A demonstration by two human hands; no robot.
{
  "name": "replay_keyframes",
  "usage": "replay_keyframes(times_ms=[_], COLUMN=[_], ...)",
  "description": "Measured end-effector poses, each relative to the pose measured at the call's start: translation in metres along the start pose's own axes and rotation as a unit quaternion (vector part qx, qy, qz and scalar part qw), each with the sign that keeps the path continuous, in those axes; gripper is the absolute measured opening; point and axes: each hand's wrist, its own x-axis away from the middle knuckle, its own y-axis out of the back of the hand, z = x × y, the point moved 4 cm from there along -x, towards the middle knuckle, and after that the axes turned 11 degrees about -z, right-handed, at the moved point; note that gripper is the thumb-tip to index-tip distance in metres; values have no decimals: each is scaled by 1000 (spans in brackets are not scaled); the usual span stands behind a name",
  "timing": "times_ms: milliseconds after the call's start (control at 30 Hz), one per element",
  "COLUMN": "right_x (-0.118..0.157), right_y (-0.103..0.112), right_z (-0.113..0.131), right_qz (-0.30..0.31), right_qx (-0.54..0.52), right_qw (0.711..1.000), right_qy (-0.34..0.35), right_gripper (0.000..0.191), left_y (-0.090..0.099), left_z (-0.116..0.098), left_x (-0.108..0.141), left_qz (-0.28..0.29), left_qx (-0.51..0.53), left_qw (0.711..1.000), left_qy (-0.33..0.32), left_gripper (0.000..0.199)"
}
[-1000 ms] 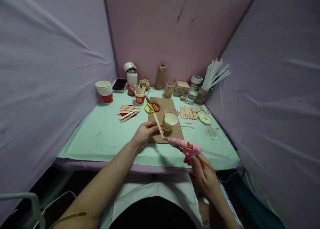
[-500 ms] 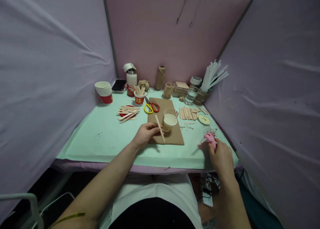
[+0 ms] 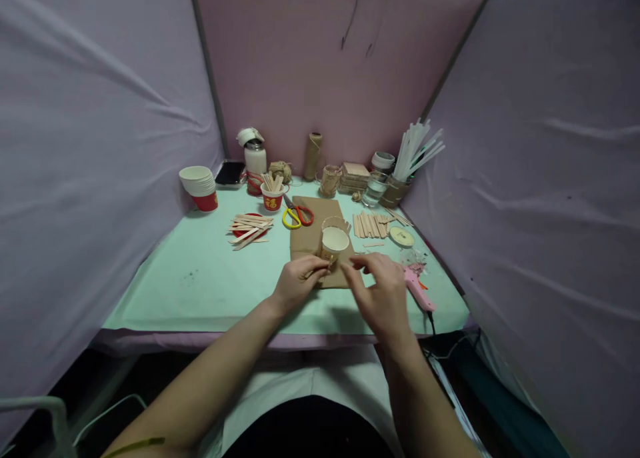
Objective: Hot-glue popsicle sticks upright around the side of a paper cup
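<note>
My left hand [image 3: 299, 282] is closed in a pinch on a wooden craft stick [image 3: 331, 262], which shows only as a short end by the fingertips. Just beyond it a paper cup [image 3: 335, 240] stands upright on a brown cardboard sheet [image 3: 313, 213]. To the right of the cup hovers my right hand [image 3: 381, 290], thumb and fingers apart, with nothing seen between them. A pink hot glue gun [image 3: 420, 291] lies on the table at the right, apart from that hand.
Scissors [image 3: 298, 215] lie on the cardboard's far left. Loose sticks [image 3: 251, 229] lie at left, a row of sticks [image 3: 370, 225] at right. Stacked cups [image 3: 200, 186], a twine roll [image 3: 313, 157], a glass of water [image 3: 373, 190] and white glue sticks [image 3: 415, 150] stand farther back.
My right hand has let go of the glue gun, which now lies on the table, and has moved left towards the cup. The stick in my left hand has turned from its slanted pose.
</note>
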Motion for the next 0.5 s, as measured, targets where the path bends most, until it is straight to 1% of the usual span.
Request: replay_keyframes(times_ms=[67,167,233,300,400,433,467,500], right_x=[-1,1,1,0,-4,-5,-6,-7], right_y=[-15,-30,-33,-31,-27,-27,-28,-30], right_z=[19,25,22,16,5,1,-3,-6], right_qz=[-3,-7,-12,-28,-52,-54,-53,-52], right_qx=[10,11,7,1,-19,-26,-33,-37], right_qw=[1000,1000,1000,1000,998,998,997,997], right_qy=[7,-5,-2,11,26,30,34,39], right_gripper=[22,22,21,21,18,17,16,16], left_y=[1,1,0,3,18,24,30,34], left_z=[-2,-3,-3,-4,-6,-8,-9,-11], left_x=[2,5,7,6,-5,-13,-21,-31], left_qz=[-12,-20,-18,-39,-96,-100,-90,-59], left_qx=[-6,-17,-31,-45,-64,-72,-80,-89], left_qw=[1000,999,998,994,985,983,984,985], left_qy=[-13,-32,-58,-91,-129,-133,-134,-139], left_gripper=[16,18,19,25,47,50,53,59])
